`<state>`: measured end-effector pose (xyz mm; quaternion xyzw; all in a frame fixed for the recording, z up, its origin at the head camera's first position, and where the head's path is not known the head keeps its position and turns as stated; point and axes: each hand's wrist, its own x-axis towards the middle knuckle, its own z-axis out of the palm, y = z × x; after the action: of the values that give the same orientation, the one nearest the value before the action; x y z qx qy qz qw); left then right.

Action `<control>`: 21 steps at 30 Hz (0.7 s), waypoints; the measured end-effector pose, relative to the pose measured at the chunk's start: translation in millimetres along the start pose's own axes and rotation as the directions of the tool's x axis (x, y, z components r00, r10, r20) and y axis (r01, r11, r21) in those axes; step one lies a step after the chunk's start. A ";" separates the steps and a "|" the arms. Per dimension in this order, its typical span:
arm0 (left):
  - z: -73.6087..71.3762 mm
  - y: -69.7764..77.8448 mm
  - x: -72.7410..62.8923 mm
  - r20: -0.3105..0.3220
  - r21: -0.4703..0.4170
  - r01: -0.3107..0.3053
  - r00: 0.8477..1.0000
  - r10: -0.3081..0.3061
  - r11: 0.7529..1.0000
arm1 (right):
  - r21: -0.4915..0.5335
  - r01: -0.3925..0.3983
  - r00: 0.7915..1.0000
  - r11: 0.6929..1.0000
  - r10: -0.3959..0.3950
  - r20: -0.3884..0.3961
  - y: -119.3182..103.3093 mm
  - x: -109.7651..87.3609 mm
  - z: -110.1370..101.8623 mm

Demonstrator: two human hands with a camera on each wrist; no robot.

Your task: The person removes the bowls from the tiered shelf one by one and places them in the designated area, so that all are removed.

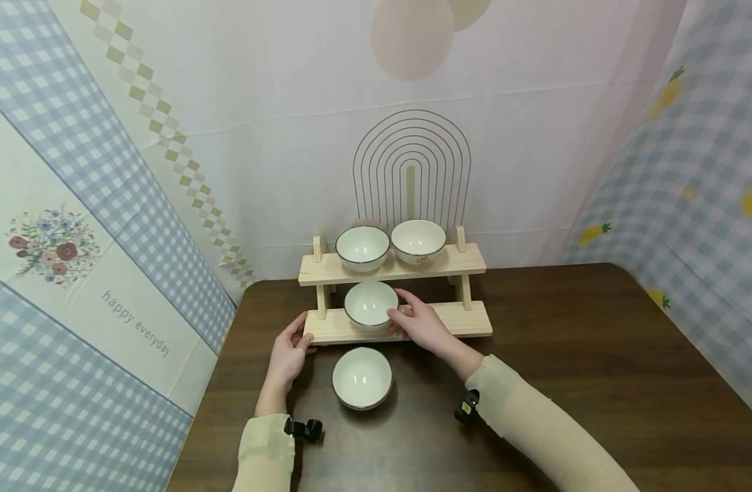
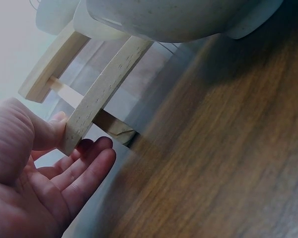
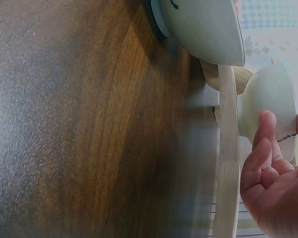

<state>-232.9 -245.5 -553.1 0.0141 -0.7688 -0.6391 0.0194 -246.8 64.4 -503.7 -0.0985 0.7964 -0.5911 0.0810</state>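
A pale wooden two-tier rack (image 1: 437,320) stands at the back of the table. My left hand (image 1: 288,352) grips the left end of its lower board (image 2: 97,101), thumb on top and fingers below. On that board, left of its middle, sits a white dark-rimmed bowl (image 1: 370,305). My right hand (image 1: 420,322) pinches this bowl's right side, thumb at the rim, as the right wrist view shows on the bowl's wall (image 3: 268,94). Another white bowl (image 1: 361,379) stands upright on the table in front of the rack, between my forearms.
Two more white bowls, a left one (image 1: 362,247) and a right one (image 1: 419,240), sit side by side on the upper board. The brown wooden table (image 1: 567,383) meets a patterned cloth backdrop (image 1: 277,171) behind the rack and at both sides.
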 end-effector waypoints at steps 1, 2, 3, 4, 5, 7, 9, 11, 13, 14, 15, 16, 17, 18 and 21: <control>0.0 0.4 -0.1 0.000 0.000 -0.001 1.000 0.001 1.000 | 0.001 -0.001 1.000 1.000 0.001 0.000 -0.1 -0.2 0.0; -0.2 0.7 -0.5 0.002 -0.003 0.000 1.000 0.000 1.000 | 0.002 -0.002 1.000 1.000 0.002 0.000 -0.3 -0.4 0.1; -0.5 0.7 -0.8 0.005 -0.004 -0.001 1.000 0.001 1.000 | 0.003 -0.004 1.000 1.000 0.004 -0.001 -0.9 -1.0 0.2; -0.7 1.1 -0.8 0.007 -0.003 0.001 1.000 -0.001 1.000 | 0.005 -0.005 1.000 1.000 0.005 -0.002 -1.1 -1.2 0.3; -0.9 1.0 -0.7 0.008 -0.002 0.004 1.000 -0.004 1.000 | 0.011 -0.006 1.000 1.000 0.006 -0.003 -1.0 -1.4 0.3; -1.3 1.0 -0.7 0.013 0.001 0.010 1.000 -0.010 1.000 | 0.021 -0.002 1.000 1.000 0.002 -0.003 -0.3 -2.2 0.3; -1.4 2.3 -1.3 0.018 0.005 0.013 1.000 -0.013 1.000 | 0.029 -0.004 1.000 1.000 0.004 -0.005 0.9 -2.9 0.4; -1.2 7.1 -3.5 0.022 0.005 0.018 1.000 -0.018 1.000 | 0.033 -0.005 1.000 0.999 0.006 -0.009 2.5 -3.6 0.6; -0.7 15.7 -7.0 0.028 0.005 0.021 0.999 -0.021 1.000 | 0.030 -0.016 1.000 0.999 0.017 -0.017 3.3 -4.4 0.8; -0.4 20.4 -8.9 0.030 0.005 0.021 0.999 -0.021 1.000 | 0.028 -0.019 1.000 0.999 0.020 -0.021 3.8 -4.6 0.8; -0.2 24.5 -10.5 0.031 0.006 0.022 0.999 -0.022 1.000 | 0.024 -0.022 0.999 0.999 0.023 -0.024 4.1 -4.9 0.9; -0.3 28.3 -12.4 0.033 0.007 0.013 0.999 -0.013 1.000 | 0.019 -0.024 0.999 1.000 0.025 -0.026 4.4 -5.1 0.9; 0.0 30.1 -13.1 0.032 0.007 0.014 0.999 -0.014 1.000 | 0.017 -0.025 0.999 1.000 0.026 -0.027 4.6 -5.3 0.9; 0.1 29.9 -13.1 0.030 0.008 0.015 0.999 -0.015 1.000 | 0.013 -0.029 0.999 0.999 0.029 -0.029 4.6 -5.5 0.8; 0.2 20.5 -9.6 0.022 0.014 0.011 1.000 -0.011 1.000 | 0.009 -0.025 0.999 1.000 0.025 -0.027 5.7 -5.8 0.3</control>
<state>-223.3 -241.2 -533.1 0.0114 -0.7731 -0.6341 0.0074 -241.5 67.2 -509.2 -0.0801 0.7961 -0.5947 0.0777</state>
